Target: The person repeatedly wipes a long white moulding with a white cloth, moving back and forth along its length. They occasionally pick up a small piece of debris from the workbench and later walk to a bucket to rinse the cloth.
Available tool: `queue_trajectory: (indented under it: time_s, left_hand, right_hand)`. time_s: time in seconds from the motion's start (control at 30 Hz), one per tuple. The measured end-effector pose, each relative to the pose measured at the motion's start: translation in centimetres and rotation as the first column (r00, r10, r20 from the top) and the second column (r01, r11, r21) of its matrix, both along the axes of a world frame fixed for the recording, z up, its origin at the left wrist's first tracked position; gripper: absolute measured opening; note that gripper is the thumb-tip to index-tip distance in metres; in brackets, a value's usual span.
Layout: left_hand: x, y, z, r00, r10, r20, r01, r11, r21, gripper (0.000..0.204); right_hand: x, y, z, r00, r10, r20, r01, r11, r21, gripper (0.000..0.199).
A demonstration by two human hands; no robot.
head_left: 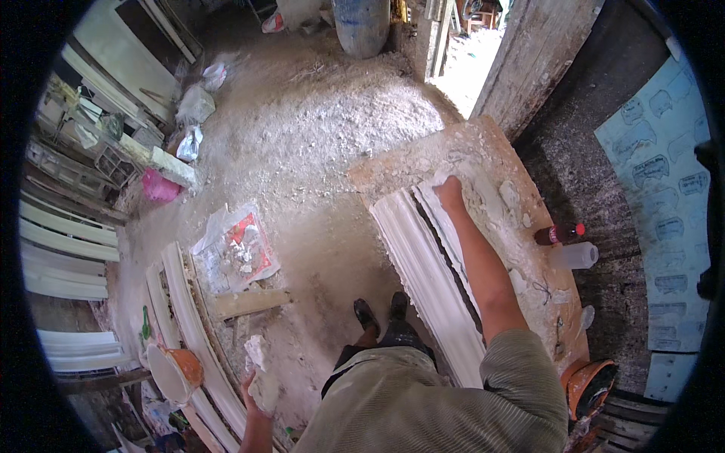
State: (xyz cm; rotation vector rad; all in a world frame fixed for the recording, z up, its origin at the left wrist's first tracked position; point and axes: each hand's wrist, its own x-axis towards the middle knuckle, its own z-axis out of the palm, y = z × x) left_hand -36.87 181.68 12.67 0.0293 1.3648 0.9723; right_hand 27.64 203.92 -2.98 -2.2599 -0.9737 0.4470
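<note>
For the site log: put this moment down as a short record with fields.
Setting: dusty workshop floor strewn with white debris
Right hand: stretched forward, pressing on the far end of a white plaster moulding
Left hand: holds a white lump of plaster low at the side
Workbench: wooden board, caked white; a small dark bottle and a clear cup stand at its right edge
Nearby: orange bowl beside more mouldings on the floor at left
</note>
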Motion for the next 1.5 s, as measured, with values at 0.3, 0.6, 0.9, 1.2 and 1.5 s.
queue_trajectory:
  time_s: [0.3,0.6,0.9,1.2,1.5]
  left_hand:
    - [6.6,1.7,-0.3,0.998,0.051,0.041,-0.061,0.954,0.292,0.033]
    - [11.0,5.0,-0.9,0.989,-0.033,-0.141,0.105,0.83,0.547,0.041]
    - [10.0,7.0,-2.3,0.981,-0.153,-0.116,0.191,0.819,0.541,0.035]
    - [12.8,7.6,-2.3,0.99,-0.144,0.0,0.124,0.848,0.516,0.04]
    - [12.8,7.9,-2.6,0.986,-0.144,0.085,0.093,0.893,0.441,0.037]
  right_hand:
    - [1.2,-2.7,-1.2,0.999,-0.031,0.019,0.031,1.0,0.003,0.04]
    - [2.5,-8.3,-0.9,0.998,-0.03,0.056,0.035,0.995,-0.094,0.043]
    - [5.1,-15.4,2.4,0.946,0.019,-0.324,0.078,0.956,0.282,0.029]
    - [5.7,-21.0,0.6,0.983,-0.098,0.158,0.147,0.931,-0.335,0.049]
    - [-5.9,-25.7,1.0,0.896,0.443,0.005,-0.355,0.725,-0.591,0.047]
